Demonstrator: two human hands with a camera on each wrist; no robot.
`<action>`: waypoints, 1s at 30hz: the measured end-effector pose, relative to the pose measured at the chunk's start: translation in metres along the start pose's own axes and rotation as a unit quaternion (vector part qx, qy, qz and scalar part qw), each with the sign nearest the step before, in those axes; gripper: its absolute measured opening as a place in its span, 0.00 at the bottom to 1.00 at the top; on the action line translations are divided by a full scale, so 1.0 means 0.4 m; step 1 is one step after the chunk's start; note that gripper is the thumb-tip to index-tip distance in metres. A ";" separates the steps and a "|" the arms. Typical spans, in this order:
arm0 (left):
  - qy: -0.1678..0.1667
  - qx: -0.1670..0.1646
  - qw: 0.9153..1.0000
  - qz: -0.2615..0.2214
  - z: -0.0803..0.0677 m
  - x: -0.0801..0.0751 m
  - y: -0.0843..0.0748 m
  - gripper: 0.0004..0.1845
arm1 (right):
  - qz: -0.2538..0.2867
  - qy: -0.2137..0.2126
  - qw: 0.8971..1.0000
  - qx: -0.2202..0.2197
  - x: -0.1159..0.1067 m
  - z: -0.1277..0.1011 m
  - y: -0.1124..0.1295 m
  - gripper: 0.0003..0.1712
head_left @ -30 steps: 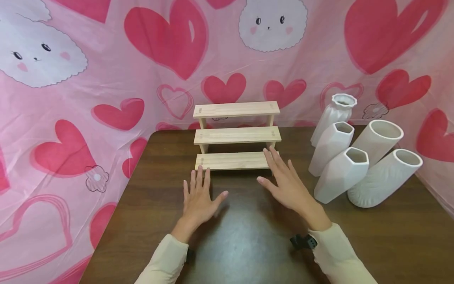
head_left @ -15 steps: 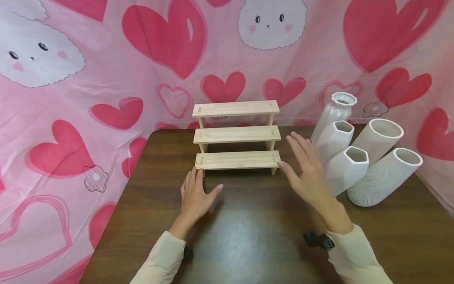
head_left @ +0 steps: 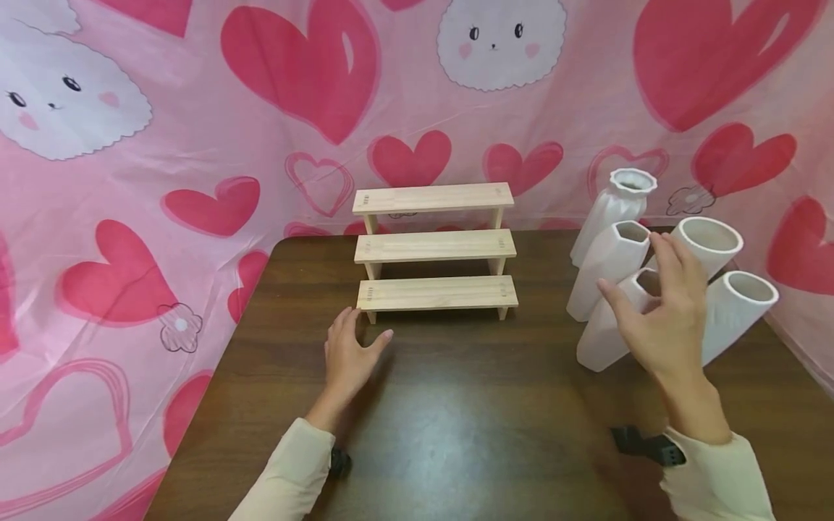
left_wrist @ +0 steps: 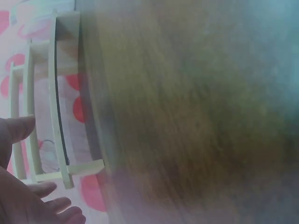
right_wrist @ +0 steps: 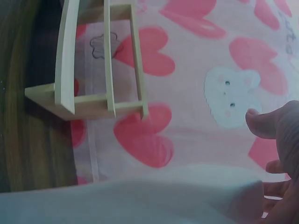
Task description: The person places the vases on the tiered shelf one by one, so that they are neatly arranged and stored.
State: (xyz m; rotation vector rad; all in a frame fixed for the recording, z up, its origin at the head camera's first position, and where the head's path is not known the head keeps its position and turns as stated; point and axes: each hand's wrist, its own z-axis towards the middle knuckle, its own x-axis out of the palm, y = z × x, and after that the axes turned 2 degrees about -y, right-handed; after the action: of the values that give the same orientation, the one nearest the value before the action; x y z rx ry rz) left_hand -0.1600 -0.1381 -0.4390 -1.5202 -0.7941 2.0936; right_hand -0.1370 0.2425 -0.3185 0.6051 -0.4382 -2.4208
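Observation:
My right hand (head_left: pixel 671 325) hovers over a cluster of white vases, thumb and fingers apart. Below it, a faceted vase (head_left: pixel 602 340) is partly hidden by the hand, and another faceted vase (head_left: pixel 602 271) stands just behind. In the right wrist view, a white vase (right_wrist: pixel 140 200) spans the bottom beside my fingers; no grip on it shows. My left hand (head_left: pixel 348 362) is held with fingers relaxed near the front left corner of a three-tier wooden shelf (head_left: pixel 436 294). Whether its fingertips touch that corner I cannot tell.
Behind the faceted vases stands a white vase with a scalloped rim (head_left: pixel 609 217). A wide round vase (head_left: pixel 719 263) and a ribbed vase (head_left: pixel 736 318) are at the right. The brown wooden table (head_left: pixel 456 420) ends against a pink heart-patterned cloth (head_left: pixel 260 94).
My right hand has moved right from the shelf's front right corner to above the vases. The left hand has drawn slightly left, its fingers less spread. The shelf and vases have stayed put.

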 end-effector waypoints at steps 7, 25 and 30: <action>0.004 -0.050 0.995 -0.087 0.034 -0.004 0.017 0.40 | -0.012 0.020 0.997 0.073 -0.023 -0.013 -0.035 0.43; 0.037 -0.145 0.942 -0.302 0.107 0.037 0.042 0.40 | -0.036 0.105 0.942 0.316 -0.041 -0.050 -0.052 0.39; 0.017 -0.145 0.936 -0.321 0.107 0.049 0.044 0.32 | -0.020 0.110 0.945 0.308 -0.050 -0.064 -0.050 0.39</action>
State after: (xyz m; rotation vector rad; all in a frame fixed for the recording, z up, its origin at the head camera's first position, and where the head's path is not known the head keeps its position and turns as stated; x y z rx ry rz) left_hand -0.2071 -0.1469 -0.4545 -1.1948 -1.4115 1.5043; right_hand -0.1186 0.2661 -0.3426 1.1413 -1.1082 -2.1970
